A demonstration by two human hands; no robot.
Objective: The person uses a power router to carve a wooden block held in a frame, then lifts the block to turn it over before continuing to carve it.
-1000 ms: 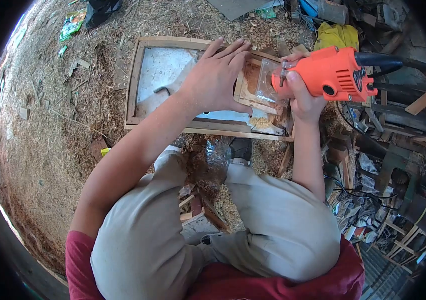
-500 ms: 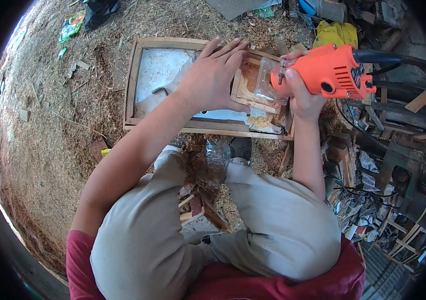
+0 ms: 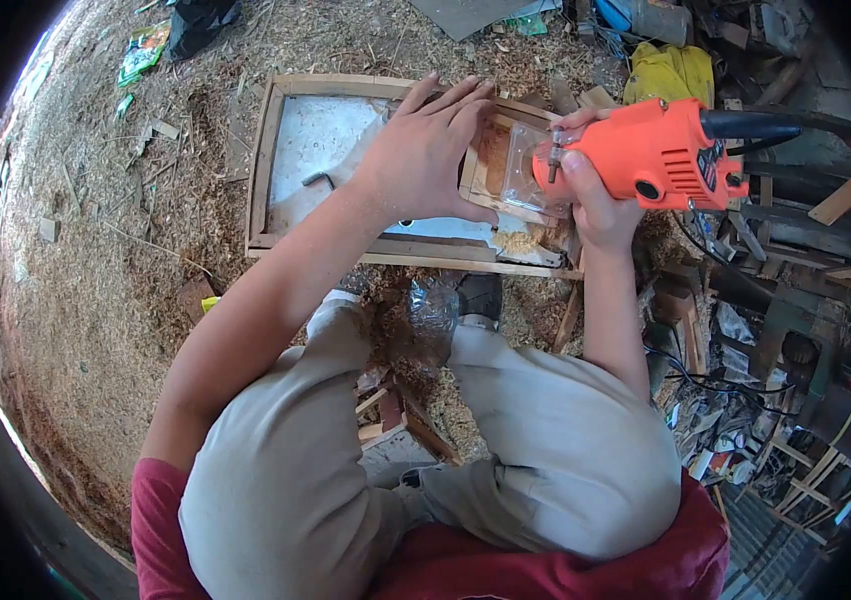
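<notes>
My right hand (image 3: 596,200) is closed round the orange body of a trim router (image 3: 646,155), tilted on its side with a cord running right. Its clear plastic base (image 3: 528,165) lies against a small wooden piece (image 3: 484,160) with a recessed middle. My left hand (image 3: 431,150) is spread at the left side of this piece, fingers stretched toward the far side and thumb along the near edge. Both rest over a shallow wooden-framed tray (image 3: 258,165) with a pale bottom. A bent hex key (image 3: 319,181) lies in the tray, left of my left wrist. The router bit is hidden.
Wood shavings (image 3: 126,300) cover the ground. A yellow cloth (image 3: 671,75) lies beyond the router. Wood scraps, cables and machine parts (image 3: 801,345) crowd the right side. A clear plastic bottle (image 3: 434,308) sits between my feet. Loose sawdust (image 3: 518,243) lies in the tray's near right part.
The router has shifted slightly toward me and left, its rear end dipping nearer, with my right hand moving along. My left hand stays almost in place.
</notes>
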